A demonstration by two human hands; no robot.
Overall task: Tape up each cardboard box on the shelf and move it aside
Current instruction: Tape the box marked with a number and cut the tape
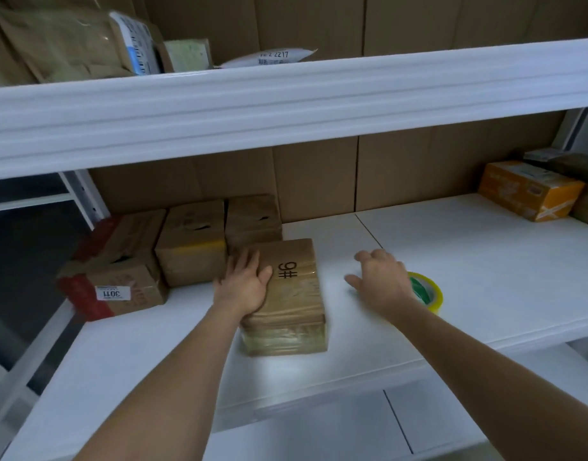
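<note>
A taped cardboard box (291, 294) marked "9#" lies on the white shelf (468, 261), near its front middle. My left hand (244, 282) rests flat on the box's left top edge, fingers straight. To the right of the box my right hand (379, 281) hovers with fingers spread and relaxed, holding nothing. Just behind that hand sits a roll of clear tape (425, 291) with a green core, partly hidden by it. Three more taped cardboard boxes (193, 241) stand in a row at the shelf's back left.
An orange carton (528, 191) and dark packages stand at the shelf's far right. The upper shelf's beam (286, 104) crosses overhead, with parcels and padded envelopes (63, 44) on it. Cardboard sheets line the back wall. A lower shelf (319, 434) shows below.
</note>
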